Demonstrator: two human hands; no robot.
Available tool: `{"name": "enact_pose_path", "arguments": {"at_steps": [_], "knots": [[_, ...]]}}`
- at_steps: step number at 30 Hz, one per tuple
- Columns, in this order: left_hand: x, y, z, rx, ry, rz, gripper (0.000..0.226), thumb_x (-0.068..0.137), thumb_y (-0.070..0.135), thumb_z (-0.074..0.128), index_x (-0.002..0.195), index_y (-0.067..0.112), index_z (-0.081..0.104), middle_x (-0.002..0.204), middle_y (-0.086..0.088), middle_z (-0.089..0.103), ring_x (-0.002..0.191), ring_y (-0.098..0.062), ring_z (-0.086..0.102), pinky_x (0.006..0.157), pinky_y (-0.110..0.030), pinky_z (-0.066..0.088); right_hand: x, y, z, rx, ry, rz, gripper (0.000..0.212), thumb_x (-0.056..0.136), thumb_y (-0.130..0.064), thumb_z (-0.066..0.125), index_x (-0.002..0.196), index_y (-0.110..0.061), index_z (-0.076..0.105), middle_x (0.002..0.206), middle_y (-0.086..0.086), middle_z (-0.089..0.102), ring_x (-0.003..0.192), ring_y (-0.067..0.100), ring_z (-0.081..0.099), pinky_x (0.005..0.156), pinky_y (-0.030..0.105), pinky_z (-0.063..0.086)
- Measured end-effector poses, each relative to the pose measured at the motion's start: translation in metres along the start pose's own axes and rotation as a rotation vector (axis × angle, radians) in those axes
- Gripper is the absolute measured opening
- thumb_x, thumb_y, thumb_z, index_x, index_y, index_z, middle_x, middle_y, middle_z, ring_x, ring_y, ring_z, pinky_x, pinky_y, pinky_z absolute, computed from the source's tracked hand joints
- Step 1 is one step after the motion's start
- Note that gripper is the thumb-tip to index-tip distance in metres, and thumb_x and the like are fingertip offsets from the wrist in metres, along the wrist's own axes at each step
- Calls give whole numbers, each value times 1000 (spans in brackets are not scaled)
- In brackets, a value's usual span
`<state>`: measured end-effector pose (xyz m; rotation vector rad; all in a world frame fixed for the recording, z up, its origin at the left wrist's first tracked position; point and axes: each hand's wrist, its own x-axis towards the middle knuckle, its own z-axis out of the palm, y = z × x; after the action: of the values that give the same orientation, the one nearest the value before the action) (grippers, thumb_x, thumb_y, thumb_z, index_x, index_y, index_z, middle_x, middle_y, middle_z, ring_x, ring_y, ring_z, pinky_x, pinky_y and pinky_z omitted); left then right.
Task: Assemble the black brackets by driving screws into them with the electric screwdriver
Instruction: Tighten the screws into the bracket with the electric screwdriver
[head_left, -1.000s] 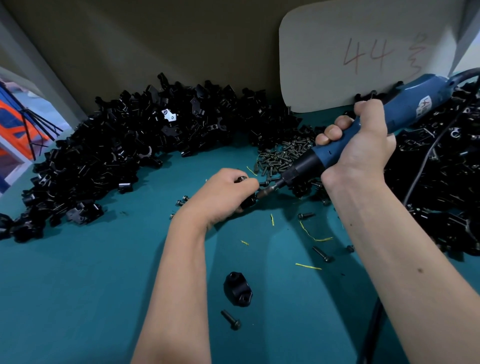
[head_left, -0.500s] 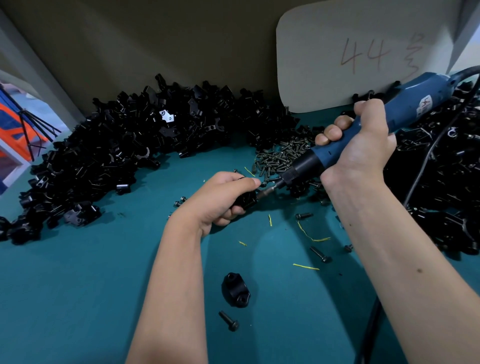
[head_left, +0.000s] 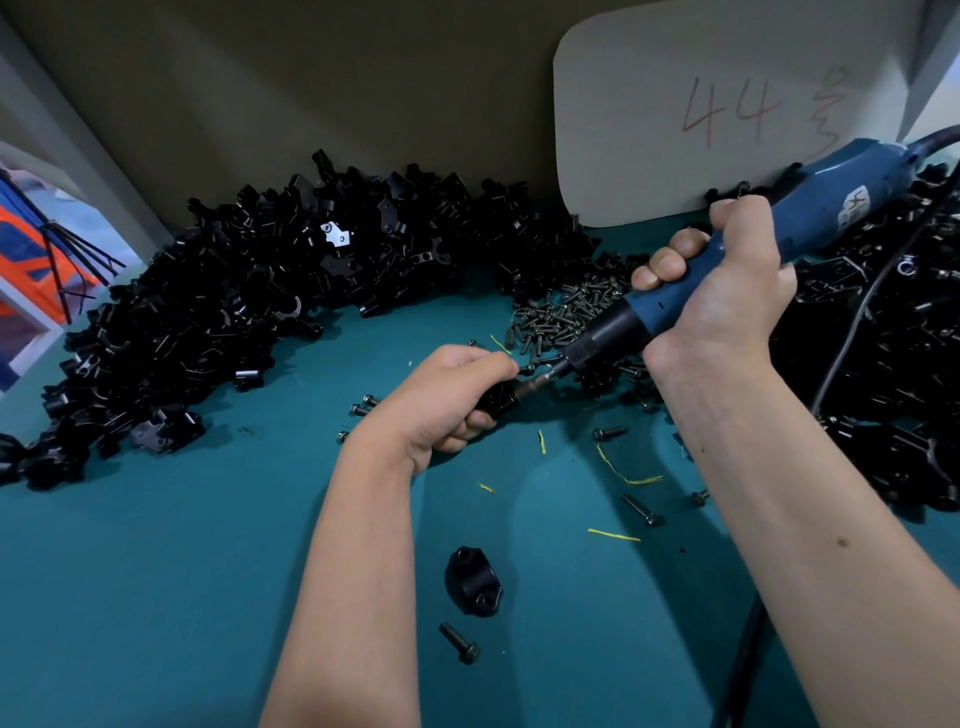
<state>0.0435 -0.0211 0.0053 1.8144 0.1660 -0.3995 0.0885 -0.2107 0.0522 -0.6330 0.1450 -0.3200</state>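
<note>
Teal matting is carrying the work, with black bracket heaps banked behind. Left hand fingers are clenching a bracket just beside the screw pile, while the right hand is gripping the blue screwdriver, its bit meeting the bracket. Keeping bit and screw in line, pressing steadily, should be preventing slips.

The left hand hides most of its bracket; the screwdriver's cord leaves the bottom edge.
</note>
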Motion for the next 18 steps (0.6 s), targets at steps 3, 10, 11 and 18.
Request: {"name": "enact_pose_path", "arguments": {"at_steps": [3,10,11,18], "knots": [[1,0,-1,15,-13,-12,25,78,46,58,58,30,60,50,3,40,42,-11,21,42,-13,15,-2,-1,1,-8,-9,-1,17,91,-6,55,87,-13,40,58,0,44,46,16,38,47,28,37],[1,-2,1,12,1,-10,23,77,44,57,61,29,53,52,3,36,43,-11,20,43,-14,13,-8,-4,11,-72,-77,-75,17,91,-2,52,87,-12,39,57,1,42,45,16,37,48,28,37],[1,-2,2,13,10,-5,23,77,44,57,61,29,52,51,3,35,43,-12,20,43,-14,12,-9,-4,11,-75,-73,-78,17,91,-2,52,88,-12,39,57,1,42,44,17,37,48,28,37],[-3,-2,3,-12,-13,52,23,79,43,58,64,28,50,47,7,32,39,-10,18,40,-13,14,0,-6,-1,-3,18,73,18,91,-9,55,85,-15,39,61,0,42,48,15,37,48,28,36]]}}
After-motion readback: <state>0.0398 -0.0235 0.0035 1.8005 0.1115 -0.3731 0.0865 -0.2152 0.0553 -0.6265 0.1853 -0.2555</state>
